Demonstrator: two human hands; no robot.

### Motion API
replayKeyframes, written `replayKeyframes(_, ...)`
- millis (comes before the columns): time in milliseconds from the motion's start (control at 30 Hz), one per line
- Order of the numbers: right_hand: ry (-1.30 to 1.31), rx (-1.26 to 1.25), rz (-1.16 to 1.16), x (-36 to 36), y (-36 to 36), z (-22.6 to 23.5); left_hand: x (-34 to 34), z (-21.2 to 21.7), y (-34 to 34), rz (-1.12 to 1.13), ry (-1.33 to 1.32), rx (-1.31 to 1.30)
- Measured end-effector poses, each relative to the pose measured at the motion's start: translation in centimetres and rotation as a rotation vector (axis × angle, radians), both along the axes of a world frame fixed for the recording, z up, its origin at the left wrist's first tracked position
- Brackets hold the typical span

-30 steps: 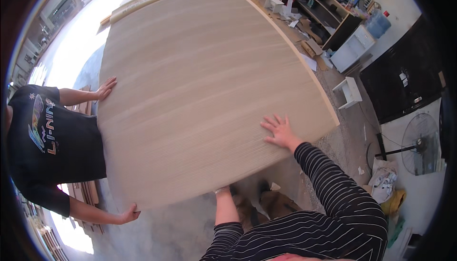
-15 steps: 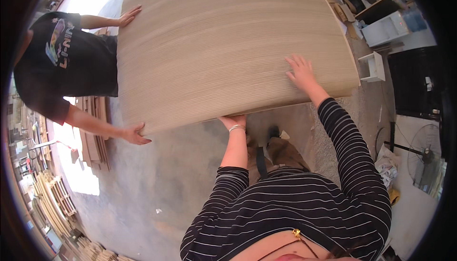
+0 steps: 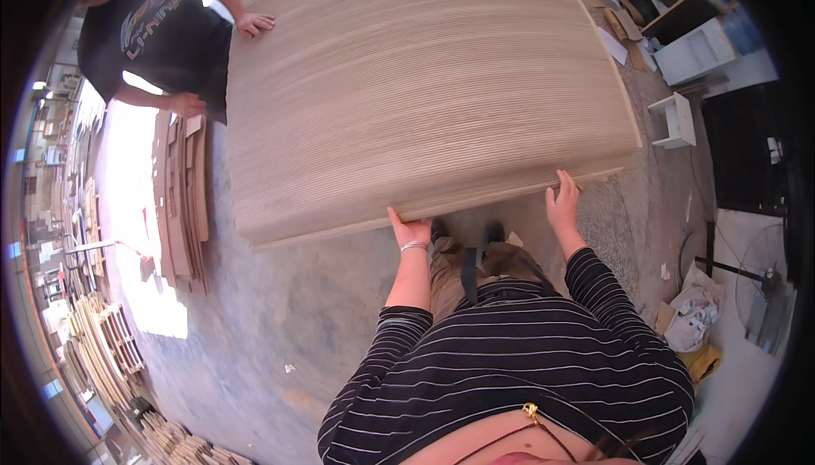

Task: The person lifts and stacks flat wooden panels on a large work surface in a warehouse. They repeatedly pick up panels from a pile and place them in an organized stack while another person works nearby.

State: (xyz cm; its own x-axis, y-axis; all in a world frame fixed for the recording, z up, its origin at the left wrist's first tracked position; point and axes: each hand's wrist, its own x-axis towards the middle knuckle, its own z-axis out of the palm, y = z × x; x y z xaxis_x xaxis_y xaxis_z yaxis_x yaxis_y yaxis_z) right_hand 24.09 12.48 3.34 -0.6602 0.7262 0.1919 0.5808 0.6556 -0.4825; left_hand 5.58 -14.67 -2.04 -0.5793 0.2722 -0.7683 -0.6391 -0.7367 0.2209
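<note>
A large pale wood-grain board (image 3: 407, 83) fills the upper middle of the head view, held level above the floor. My left hand (image 3: 411, 229) grips its near edge from below, fingers curled under the rim. My right hand (image 3: 563, 200) holds the same edge further right, fingers up against the board's side. At the far left corner another person in a black T-shirt (image 3: 148, 24) has one hand (image 3: 255, 22) flat on the board's top and the other hand (image 3: 188, 104) at its left edge.
Stacked wooden strips (image 3: 180, 193) lie on the concrete floor left of the board. More stacked timber (image 3: 102, 355) sits at the lower left. A small white stool (image 3: 675, 119), white cabinet (image 3: 694, 49), a fan (image 3: 764, 287) and a pile of cloths (image 3: 692, 316) stand on the right.
My hands slid from the board's top to its near edge. The board now sits higher in view, and the other person shifted toward the upper left.
</note>
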Motion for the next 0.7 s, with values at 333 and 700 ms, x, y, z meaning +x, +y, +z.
replayKeyframes(333,0.060,0.146,0.038,-3.9,1.2,2.8,0.1,-0.5,-1.6,0.093,0.022,-0.079)
replayKeyframes(700,0.303,-0.039,0.058,-3.8,3.3,5.5,-0.1,1.7,-6.4,-0.040,-0.037,-0.918)
